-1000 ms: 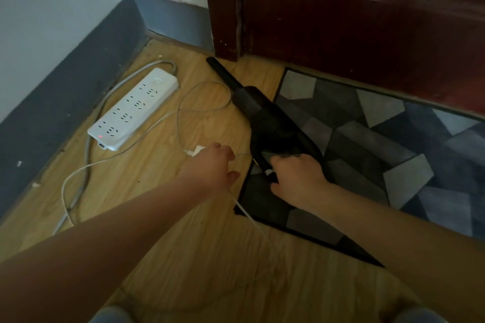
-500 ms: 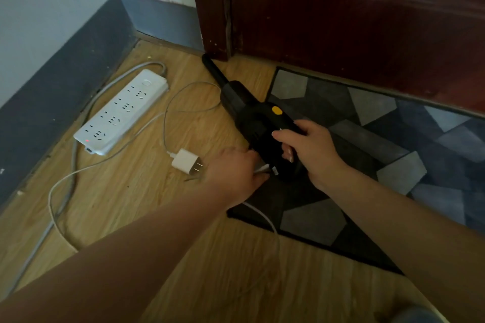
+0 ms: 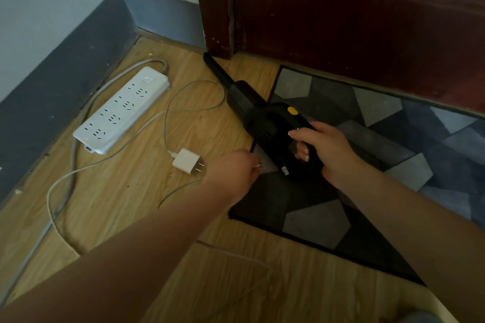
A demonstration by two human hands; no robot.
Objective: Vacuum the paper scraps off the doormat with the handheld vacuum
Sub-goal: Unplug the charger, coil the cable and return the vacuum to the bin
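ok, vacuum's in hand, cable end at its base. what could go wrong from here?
1. The left hand pinches the white cable at the vacuum; lifting now could drag the loose charger plug.
2. Cable loops on the floor could snag.
3. The nozzle points at the door frame, off the doormat.

Dim indoor view with soft, even light. A faint sheen falls on the dark red door (image 3: 367, 21). Straight edges bow near the corners. The black vacuum (image 3: 273, 126) loses detail, perhaps from underexposure.
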